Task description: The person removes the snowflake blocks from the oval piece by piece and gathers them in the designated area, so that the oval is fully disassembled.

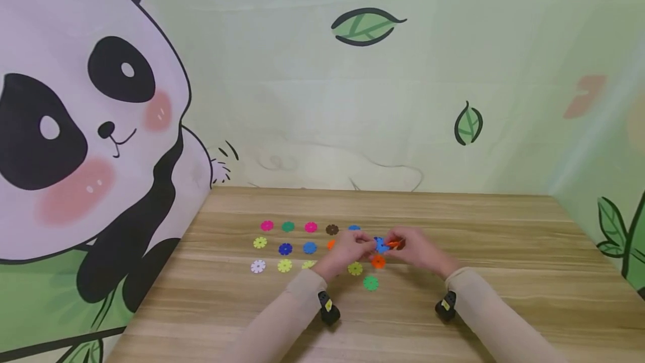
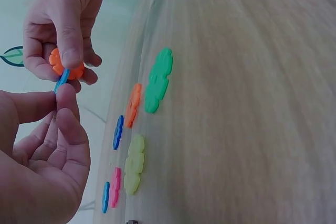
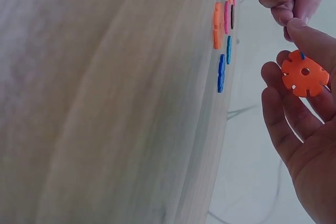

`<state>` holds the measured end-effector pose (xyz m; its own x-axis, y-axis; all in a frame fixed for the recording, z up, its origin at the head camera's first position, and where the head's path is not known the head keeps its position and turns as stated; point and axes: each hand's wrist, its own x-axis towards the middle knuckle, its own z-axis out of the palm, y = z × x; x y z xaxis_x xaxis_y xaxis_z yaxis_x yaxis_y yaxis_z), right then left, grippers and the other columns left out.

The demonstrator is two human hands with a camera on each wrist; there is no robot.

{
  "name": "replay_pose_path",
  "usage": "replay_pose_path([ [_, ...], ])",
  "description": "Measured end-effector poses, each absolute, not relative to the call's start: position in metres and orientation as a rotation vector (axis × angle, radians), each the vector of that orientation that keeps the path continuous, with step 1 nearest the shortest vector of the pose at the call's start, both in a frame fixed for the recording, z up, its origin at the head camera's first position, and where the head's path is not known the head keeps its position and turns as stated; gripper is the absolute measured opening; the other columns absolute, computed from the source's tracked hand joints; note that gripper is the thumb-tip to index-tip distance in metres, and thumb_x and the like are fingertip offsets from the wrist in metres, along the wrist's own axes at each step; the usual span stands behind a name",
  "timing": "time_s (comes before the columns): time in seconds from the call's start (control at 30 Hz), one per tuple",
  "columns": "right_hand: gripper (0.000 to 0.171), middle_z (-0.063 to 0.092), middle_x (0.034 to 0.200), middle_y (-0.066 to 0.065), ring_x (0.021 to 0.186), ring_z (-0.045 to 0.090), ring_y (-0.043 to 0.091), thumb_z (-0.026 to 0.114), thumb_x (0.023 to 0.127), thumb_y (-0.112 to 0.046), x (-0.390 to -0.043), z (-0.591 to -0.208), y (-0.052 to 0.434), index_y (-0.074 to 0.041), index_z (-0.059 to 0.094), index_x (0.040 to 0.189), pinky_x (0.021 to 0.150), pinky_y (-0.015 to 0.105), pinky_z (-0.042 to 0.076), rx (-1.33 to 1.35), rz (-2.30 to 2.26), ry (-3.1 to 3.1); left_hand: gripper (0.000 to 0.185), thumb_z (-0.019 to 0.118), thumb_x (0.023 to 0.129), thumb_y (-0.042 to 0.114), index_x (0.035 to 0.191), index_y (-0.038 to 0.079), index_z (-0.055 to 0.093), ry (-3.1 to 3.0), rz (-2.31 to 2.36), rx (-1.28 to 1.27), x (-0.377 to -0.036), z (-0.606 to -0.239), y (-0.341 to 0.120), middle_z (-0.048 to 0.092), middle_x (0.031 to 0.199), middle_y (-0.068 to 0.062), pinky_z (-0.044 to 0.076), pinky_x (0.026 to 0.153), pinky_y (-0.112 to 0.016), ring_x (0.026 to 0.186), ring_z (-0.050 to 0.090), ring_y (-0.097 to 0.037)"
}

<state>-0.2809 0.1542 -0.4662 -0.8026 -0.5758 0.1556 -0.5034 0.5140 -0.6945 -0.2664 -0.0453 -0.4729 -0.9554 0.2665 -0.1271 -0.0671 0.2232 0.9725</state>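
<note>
Both hands meet just above the wooden table (image 1: 504, 251). My left hand (image 1: 370, 245) pinches a blue notched disc (image 1: 381, 246) between thumb and forefinger; in the left wrist view this blue disc (image 2: 61, 81) shows edge-on at the left hand's (image 2: 60, 95) fingertips. My right hand (image 1: 396, 243) grips an orange notched disc (image 1: 395, 244). The right wrist view shows the orange disc (image 3: 304, 74) flat against the right hand's (image 3: 294, 56) fingers under the thumb. The blue disc's edge (image 3: 302, 54) sits in one of the orange disc's slots. The two discs touch edge to edge.
Several coloured discs lie in rows on the table: pink (image 1: 266, 225), dark blue (image 1: 285, 249), white (image 1: 258, 266), orange (image 1: 378, 262), green (image 1: 370, 283), yellow (image 1: 355, 268). A panda wall (image 1: 75, 144) closes the left side, and a leaf-patterned wall stands behind.
</note>
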Motion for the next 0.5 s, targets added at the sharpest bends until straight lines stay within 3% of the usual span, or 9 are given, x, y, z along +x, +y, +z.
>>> replay_pose_path([
  [0.5, 0.006, 0.066, 0.087, -0.005, 0.082, 0.060, 0.013, 0.070, 0.086, -0.011, -0.2812, -0.4682, 0.1567, -0.011, 0.067, 0.091, 0.073, 0.030, 0.051, -0.980, -1.187, 2.672, 0.013, 0.061, 0.090, 0.008, 0.095, -0.004, 0.066, 2.188, 1.876, 0.125, -0.2675, -0.4761, -0.0513, 0.065, 0.081, -0.008, 0.055, 0.071, -0.032, 0.071, 0.063, -0.016],
])
